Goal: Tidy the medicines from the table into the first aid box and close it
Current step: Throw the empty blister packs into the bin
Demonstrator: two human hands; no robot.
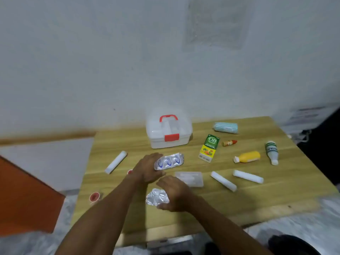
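The white first aid box [169, 132] with a red handle and red latch stands closed at the back of the wooden table [220, 203]. My left hand [147, 168] holds a silver blister pack with blue marks [169, 161] just in front of the box. My right hand [174, 196] grips a crumpled silver blister pack [156, 196] nearer the front edge. Loose on the table lie a green OB herbal carton [209, 148], a yellow bottle [247, 157], a white bottle [272, 152], a small orange bottle [229, 143] and three white rolls [116, 162] [223, 181] [248, 176].
A clear flat plastic case [190, 178] lies right of my hands. A striped blue-white pack [226, 127] sits at the back right. A small red-rimmed cup [94, 196] stands at the table's left edge, and a red item [129, 171] shows behind my left wrist. The wall rises behind the table.
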